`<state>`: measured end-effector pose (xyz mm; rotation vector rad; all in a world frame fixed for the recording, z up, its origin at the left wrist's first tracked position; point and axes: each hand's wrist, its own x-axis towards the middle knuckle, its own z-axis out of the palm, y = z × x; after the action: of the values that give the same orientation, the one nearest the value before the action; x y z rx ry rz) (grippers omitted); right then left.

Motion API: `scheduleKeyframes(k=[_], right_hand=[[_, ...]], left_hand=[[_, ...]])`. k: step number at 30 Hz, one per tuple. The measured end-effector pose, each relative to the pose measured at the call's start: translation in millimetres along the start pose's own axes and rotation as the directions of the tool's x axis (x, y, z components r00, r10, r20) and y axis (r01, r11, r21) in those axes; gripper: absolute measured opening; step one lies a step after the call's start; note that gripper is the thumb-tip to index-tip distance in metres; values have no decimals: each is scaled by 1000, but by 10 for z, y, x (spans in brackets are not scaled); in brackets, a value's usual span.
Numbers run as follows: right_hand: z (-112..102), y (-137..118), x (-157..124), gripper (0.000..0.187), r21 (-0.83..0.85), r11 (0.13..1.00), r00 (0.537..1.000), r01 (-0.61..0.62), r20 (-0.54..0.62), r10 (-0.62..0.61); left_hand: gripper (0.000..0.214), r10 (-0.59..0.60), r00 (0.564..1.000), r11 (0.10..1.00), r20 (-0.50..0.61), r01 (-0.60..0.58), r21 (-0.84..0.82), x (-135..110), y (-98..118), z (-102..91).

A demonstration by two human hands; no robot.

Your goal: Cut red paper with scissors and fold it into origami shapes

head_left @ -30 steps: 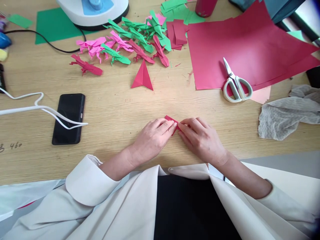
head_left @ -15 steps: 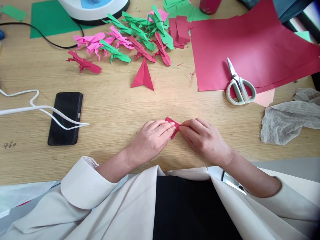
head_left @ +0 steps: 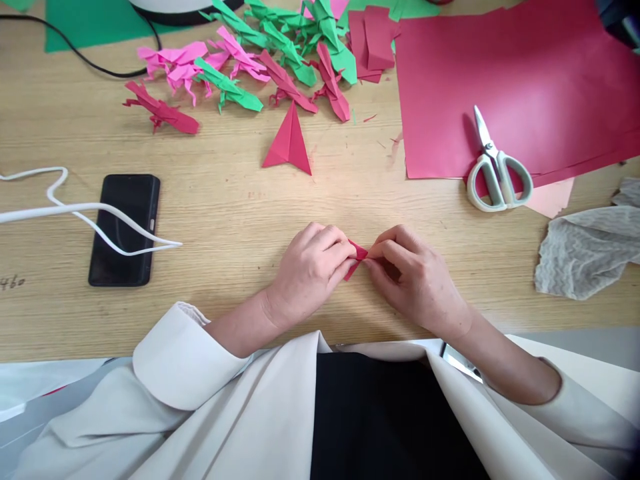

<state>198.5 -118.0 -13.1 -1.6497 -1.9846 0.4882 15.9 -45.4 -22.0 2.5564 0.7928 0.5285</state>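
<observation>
A small folded piece of red paper (head_left: pixel 357 257) is pinched between my two hands near the front of the wooden table (head_left: pixel 230 220). My left hand (head_left: pixel 313 270) curls its fingers round the paper's left end. My right hand (head_left: pixel 415 280) grips the right end with fingertips pressed together. Most of the paper is hidden by my fingers. A red folded paper triangle (head_left: pixel 290 141) lies farther back on the table.
Several folded pink, green and red paper figures (head_left: pixel 250 67) lie at the back. Large red sheets (head_left: pixel 525 80) with scissors (head_left: pixel 495 173) on them sit at the right. A black phone (head_left: pixel 123 230) and white cable (head_left: pixel 75 210) lie left, a grey cloth (head_left: pixel 585 250) right.
My fingers have curled tighter and lifted the small red paper slightly off the table. The view has shifted so the table's objects sit a little higher and farther right.
</observation>
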Motion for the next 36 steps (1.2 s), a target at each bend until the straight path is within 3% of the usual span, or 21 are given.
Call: scheduleKeyframes(k=[12,36], right_hand=[[-3,-19,62,11,-13,997,997,-70,7,70],[28,16,94,12,-99,992,997,-80,-7,80]], left_hand=[[13,-83,996,996,-38,82,-28,19,2,74],[12,-195,980,981,-36,195,-2,68,90,115]])
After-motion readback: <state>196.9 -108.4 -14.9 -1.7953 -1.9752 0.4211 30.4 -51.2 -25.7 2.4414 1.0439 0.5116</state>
